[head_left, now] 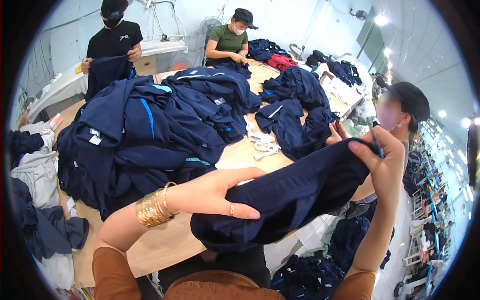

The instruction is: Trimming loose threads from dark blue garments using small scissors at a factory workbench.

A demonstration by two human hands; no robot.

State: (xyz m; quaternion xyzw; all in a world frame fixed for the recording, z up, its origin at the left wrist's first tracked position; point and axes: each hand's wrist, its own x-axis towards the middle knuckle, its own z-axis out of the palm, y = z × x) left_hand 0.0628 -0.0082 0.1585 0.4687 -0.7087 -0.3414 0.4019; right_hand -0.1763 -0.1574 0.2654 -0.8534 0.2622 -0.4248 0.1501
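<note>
A navy blue garment piece [295, 192] is stretched between my two hands above the table's near edge. My left hand [220, 192], with gold bangles and a ring, grips its lower left part, thumb on top and fingers behind the cloth. Higher on the right, my right hand [382, 155] pinches the other end of the cloth. Something small, thin and bluish-grey pokes out by the right fingers; its kind is unclear. Beyond the left hand rises a big pile of navy garments [130, 135] with light blue strips.
A wooden table [245, 154] carries more navy garments [295, 122] and white fabric strips [262, 142]. Two people work across it; a person in a black cap [410, 102] is close on my right. Grey-white cloth [37, 175] lies left, dark garments [305, 277] on the floor.
</note>
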